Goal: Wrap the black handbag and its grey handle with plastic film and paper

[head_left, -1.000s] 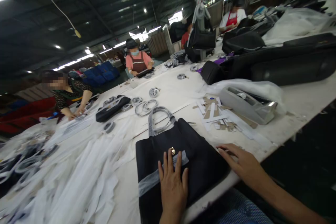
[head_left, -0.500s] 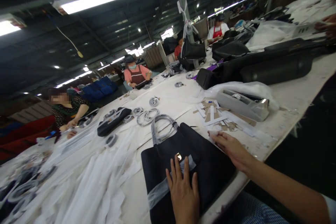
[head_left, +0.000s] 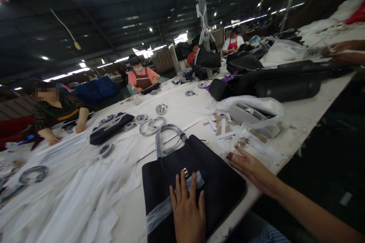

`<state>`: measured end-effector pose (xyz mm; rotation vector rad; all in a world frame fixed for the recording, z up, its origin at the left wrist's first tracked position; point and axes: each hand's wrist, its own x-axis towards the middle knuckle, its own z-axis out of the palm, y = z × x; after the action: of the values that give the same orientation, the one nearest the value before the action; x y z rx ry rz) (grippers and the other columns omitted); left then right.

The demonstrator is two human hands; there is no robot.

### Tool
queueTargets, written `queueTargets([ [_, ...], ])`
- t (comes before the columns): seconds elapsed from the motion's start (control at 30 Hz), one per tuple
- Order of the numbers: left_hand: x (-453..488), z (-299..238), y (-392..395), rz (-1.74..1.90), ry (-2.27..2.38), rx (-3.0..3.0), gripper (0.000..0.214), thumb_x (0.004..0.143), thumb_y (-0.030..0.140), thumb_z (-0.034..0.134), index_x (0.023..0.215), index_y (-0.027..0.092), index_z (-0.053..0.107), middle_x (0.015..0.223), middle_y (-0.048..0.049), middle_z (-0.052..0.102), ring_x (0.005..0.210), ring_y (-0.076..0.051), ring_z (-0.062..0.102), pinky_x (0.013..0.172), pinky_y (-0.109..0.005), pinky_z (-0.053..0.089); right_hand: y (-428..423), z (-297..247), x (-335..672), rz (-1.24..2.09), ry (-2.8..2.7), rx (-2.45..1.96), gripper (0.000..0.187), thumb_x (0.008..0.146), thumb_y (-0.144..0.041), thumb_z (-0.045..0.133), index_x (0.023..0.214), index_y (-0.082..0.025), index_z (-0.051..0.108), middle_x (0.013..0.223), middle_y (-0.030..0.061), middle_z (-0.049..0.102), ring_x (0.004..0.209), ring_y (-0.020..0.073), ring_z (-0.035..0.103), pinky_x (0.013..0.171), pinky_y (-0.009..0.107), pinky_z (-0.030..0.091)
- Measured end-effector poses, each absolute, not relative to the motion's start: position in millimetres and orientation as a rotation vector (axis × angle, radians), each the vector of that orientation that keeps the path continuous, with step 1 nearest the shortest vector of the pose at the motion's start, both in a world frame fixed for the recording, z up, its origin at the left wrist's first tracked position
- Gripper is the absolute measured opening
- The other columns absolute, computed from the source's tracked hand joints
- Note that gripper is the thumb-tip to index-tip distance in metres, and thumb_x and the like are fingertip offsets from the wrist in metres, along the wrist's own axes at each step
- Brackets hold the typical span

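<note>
A black handbag (head_left: 205,174) lies flat on the white table (head_left: 182,106) right in front of me, with a gold clasp (head_left: 185,172) and a plastic-wrapped handle (head_left: 167,133). My left hand (head_left: 186,207) rests flat on the bag just below the clasp, fingers stretched out, over a clear plastic strip (head_left: 168,205). My right hand (head_left: 249,167) lies open at the bag's right edge, fingers spread, touching thin plastic film (head_left: 251,136) near scattered paper strips (head_left: 221,125).
A grey tape dispenser (head_left: 251,115) under film sits to the right. Long black bags (head_left: 285,81) lie behind it. White paper sheets (head_left: 85,193) and wrapped handles (head_left: 151,123) cover the left. Several seated workers (head_left: 54,108) line the far side. Another person's hands (head_left: 339,53) show at far right.
My right hand slid from the table edge up to the bag's right side, near the paper strips. The view shifted upward and right. My left hand stayed flat on the bag.
</note>
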<state>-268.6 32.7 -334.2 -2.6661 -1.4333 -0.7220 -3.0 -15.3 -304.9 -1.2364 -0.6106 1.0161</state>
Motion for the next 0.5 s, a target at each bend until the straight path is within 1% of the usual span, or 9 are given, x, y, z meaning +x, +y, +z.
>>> queueTargets([
  [0.1,-268,-335,33,-0.703,-1.417,-2.625,0.057,0.097,0.032,0.048,0.151,0.037,0.032,0.161,-0.0023,0.031,0.146,-0.031,0.031,0.115,-0.060,0.030,0,-299,-11,1.085,-0.625,-1.286,0.053,0.077,-0.050,0.078,0.116,-0.016,0.067,0.117,0.0119,0.071,0.111,0.0253,0.066,0.103,0.037,0.052],
  [0.17,-269,-336,34,-0.706,-1.399,-2.598,0.057,0.096,0.035,0.050,0.151,0.037,0.033,0.160,-0.0024,0.032,0.145,-0.031,0.033,0.115,-0.059,0.031,12,-295,-11,1.124,-0.585,-1.304,0.041,0.079,-0.048,0.078,0.100,-0.013,0.073,0.106,0.0123,0.074,0.099,0.0235,0.070,0.097,0.035,0.055],
  [0.2,-269,-337,34,-0.706,-1.386,-2.588,0.057,0.096,0.035,0.050,0.151,0.037,0.033,0.160,-0.0027,0.032,0.145,-0.032,0.033,0.115,-0.059,0.032,16,-293,-10,1.126,-0.555,-1.313,0.037,0.079,-0.045,0.078,0.096,-0.012,0.074,0.102,0.0122,0.075,0.092,0.0227,0.071,0.093,0.035,0.057],
  [0.23,-269,-338,35,-0.706,-1.375,-2.582,0.057,0.096,0.036,0.050,0.151,0.036,0.033,0.160,-0.0029,0.033,0.145,-0.032,0.033,0.114,-0.059,0.032,20,-293,-9,1.117,-0.521,-1.324,0.033,0.080,-0.041,0.078,0.094,-0.012,0.075,0.098,0.0118,0.076,0.088,0.0222,0.072,0.090,0.035,0.058],
  [0.3,-270,-338,35,-0.704,-1.363,-2.579,0.057,0.096,0.036,0.050,0.151,0.036,0.033,0.160,-0.0032,0.033,0.145,-0.032,0.034,0.113,-0.059,0.034,24,-293,-6,1.083,-0.470,-1.323,0.024,0.081,-0.033,0.077,0.095,-0.014,0.075,0.096,0.0112,0.077,0.087,0.0224,0.072,0.088,0.035,0.059],
  [0.37,-270,-338,35,-0.706,-1.363,-2.583,0.058,0.096,0.036,0.049,0.151,0.037,0.032,0.159,-0.0033,0.034,0.144,-0.032,0.035,0.112,-0.060,0.035,24,-293,-4,1.055,-0.440,-1.298,0.019,0.084,-0.028,0.072,0.099,-0.015,0.073,0.099,0.0112,0.076,0.093,0.0229,0.072,0.089,0.035,0.059],
  [0.5,-269,-335,34,-0.722,-1.380,-2.592,0.057,0.096,0.036,0.050,0.151,0.037,0.033,0.159,-0.0038,0.034,0.144,-0.032,0.035,0.112,-0.060,0.035,24,-289,-2,0.987,-0.349,-1.206,0.018,0.090,-0.019,0.062,0.106,-0.017,0.069,0.106,0.0106,0.076,0.100,0.0214,0.071,0.089,0.032,0.059],
])
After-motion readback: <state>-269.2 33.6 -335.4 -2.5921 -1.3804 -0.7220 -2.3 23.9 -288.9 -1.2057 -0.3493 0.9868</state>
